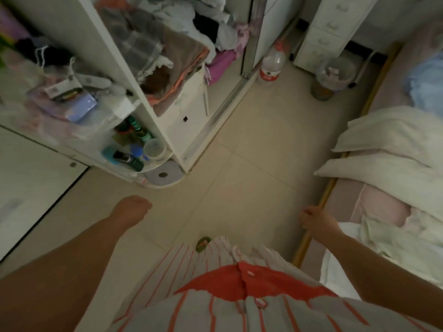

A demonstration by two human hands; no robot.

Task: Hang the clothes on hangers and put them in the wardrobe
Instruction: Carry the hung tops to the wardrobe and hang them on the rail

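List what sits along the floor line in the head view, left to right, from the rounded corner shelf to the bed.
Corner shelf with bottles → white wardrobe drawer unit → large clear water bottle with red label → clear bin → white pillows on the bed.

The clothes piled in the wardrobe are cut off by the top edge and too smeared to tell apart. Left hand is blurry, fingers unreadable. Bed runs off the right edge.
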